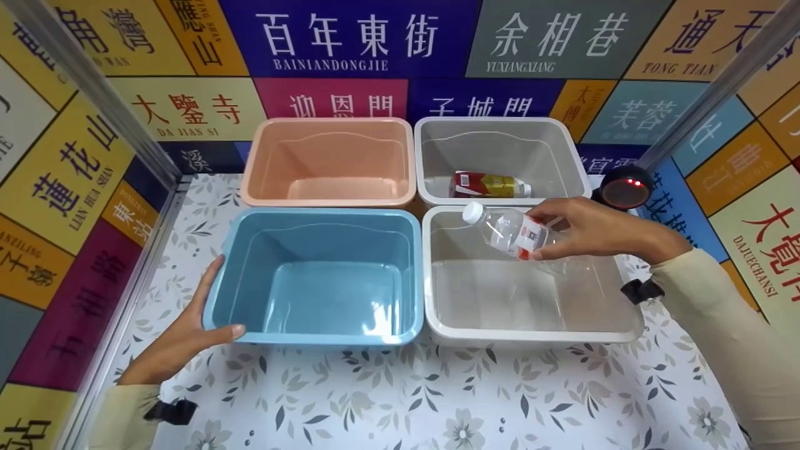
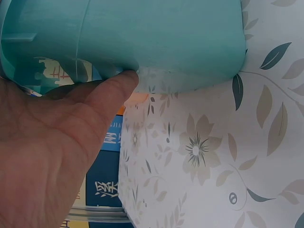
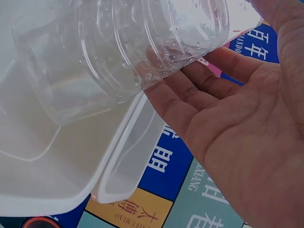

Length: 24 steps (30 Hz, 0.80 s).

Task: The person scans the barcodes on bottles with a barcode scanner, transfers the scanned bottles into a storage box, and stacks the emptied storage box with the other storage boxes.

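Note:
In the head view my right hand (image 1: 590, 231) grips a clear plastic bottle (image 1: 500, 231) over the front right whitish bin (image 1: 531, 335). The bottle has a white cap and a red-and-white label, and tilts with its cap to the upper left. Its ribbed, see-through body (image 3: 123, 52) fills the top of the right wrist view, with the fingers (image 3: 199, 88) against it; no coloured liquid shows inside. My left hand (image 1: 187, 340) rests against the front left corner of the blue bin (image 1: 319, 339), thumb (image 2: 121, 85) and fingers spread apart along its outside.
Behind stand a peach bin (image 1: 328, 203) and a grey bin (image 1: 500, 128), the latter with a red-and-yellow bottle (image 1: 490, 185) lying in it. A dark round device with red lights (image 1: 625, 187) is at the right. Sign-printed panels (image 1: 350, 37) enclose the floral-covered table (image 1: 375, 400).

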Each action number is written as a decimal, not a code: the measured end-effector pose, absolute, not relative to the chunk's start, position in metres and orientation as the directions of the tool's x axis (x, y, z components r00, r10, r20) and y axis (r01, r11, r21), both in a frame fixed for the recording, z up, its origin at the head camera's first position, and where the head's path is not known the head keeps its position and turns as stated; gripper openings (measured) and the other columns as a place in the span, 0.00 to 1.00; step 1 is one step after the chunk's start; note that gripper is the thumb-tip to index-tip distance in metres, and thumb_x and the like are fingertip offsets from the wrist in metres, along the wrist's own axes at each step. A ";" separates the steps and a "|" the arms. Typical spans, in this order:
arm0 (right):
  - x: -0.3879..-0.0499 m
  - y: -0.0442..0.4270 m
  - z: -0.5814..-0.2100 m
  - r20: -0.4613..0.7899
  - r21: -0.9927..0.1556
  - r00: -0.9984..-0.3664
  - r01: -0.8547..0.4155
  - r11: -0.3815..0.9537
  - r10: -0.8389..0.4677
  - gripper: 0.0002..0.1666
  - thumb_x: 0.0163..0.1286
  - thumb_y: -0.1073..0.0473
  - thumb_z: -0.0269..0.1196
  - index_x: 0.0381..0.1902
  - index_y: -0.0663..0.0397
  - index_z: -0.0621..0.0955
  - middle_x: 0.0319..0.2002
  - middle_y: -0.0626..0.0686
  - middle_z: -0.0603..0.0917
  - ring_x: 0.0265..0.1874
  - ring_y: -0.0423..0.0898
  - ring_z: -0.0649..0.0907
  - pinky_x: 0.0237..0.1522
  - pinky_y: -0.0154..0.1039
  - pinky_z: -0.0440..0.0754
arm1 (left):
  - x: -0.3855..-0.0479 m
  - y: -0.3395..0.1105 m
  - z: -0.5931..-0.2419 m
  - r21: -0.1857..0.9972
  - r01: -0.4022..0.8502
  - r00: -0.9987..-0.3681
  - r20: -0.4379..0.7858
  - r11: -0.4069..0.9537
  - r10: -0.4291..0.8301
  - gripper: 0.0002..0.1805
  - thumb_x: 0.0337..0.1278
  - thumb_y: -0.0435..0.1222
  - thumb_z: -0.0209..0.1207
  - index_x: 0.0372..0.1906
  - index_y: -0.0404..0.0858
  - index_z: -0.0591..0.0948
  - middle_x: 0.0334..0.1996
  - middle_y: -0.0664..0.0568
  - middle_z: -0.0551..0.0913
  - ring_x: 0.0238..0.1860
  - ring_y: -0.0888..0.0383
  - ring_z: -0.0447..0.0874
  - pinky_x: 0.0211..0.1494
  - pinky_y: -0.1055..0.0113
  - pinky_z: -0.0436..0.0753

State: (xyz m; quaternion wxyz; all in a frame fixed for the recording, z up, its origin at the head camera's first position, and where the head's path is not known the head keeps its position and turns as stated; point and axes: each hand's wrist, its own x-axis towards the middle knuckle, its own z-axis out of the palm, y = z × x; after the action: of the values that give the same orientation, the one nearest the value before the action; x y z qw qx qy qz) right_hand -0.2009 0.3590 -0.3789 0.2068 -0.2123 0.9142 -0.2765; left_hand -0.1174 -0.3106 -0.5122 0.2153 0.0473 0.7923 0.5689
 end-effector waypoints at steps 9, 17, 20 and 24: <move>-0.202 0.365 -0.371 -0.229 -0.584 -0.847 -0.275 0.764 -0.480 0.36 0.67 0.50 0.82 0.69 0.56 0.84 0.60 0.53 0.87 0.59 0.55 0.87 0.66 0.65 0.82 | -0.118 -0.312 -0.512 0.916 -0.162 -0.902 -0.288 0.366 0.322 0.65 0.71 0.40 0.68 0.87 0.78 0.32 0.90 0.50 0.22 0.86 0.25 0.31 0.72 0.12 0.52; -0.198 0.372 -0.365 -0.235 -0.578 -0.872 -0.229 0.783 -0.429 0.41 0.67 0.47 0.82 0.74 0.53 0.81 0.66 0.55 0.85 0.63 0.62 0.85 0.61 0.68 0.85 | -0.119 -0.312 -0.512 0.917 -0.161 -0.902 -0.287 0.365 0.321 0.64 0.71 0.41 0.68 0.87 0.78 0.32 0.90 0.50 0.23 0.86 0.25 0.33 0.73 0.13 0.53; -0.198 0.375 -0.365 -0.221 -0.582 -0.875 -0.236 0.778 -0.431 0.41 0.67 0.49 0.82 0.74 0.52 0.81 0.67 0.55 0.85 0.63 0.61 0.85 0.62 0.68 0.84 | -0.119 -0.312 -0.513 0.922 -0.163 -0.901 -0.284 0.352 0.327 0.64 0.71 0.40 0.68 0.88 0.77 0.32 0.89 0.51 0.22 0.86 0.26 0.31 0.73 0.13 0.52; -0.199 0.379 -0.366 -0.208 -0.574 -0.880 -0.244 0.781 -0.428 0.41 0.67 0.49 0.82 0.74 0.52 0.81 0.66 0.55 0.85 0.62 0.59 0.85 0.64 0.69 0.82 | -0.118 -0.312 -0.513 0.928 -0.167 -0.901 -0.281 0.333 0.331 0.65 0.70 0.39 0.68 0.88 0.76 0.32 0.89 0.51 0.21 0.86 0.26 0.29 0.73 0.13 0.52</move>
State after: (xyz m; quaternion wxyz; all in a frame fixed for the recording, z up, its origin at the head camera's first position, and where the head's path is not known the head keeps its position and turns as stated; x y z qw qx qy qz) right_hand -0.1992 0.3785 -0.3659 0.1658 -0.1808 0.9291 -0.2767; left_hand -0.1182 -0.3118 -0.5134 0.2166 0.0523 0.7872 0.5750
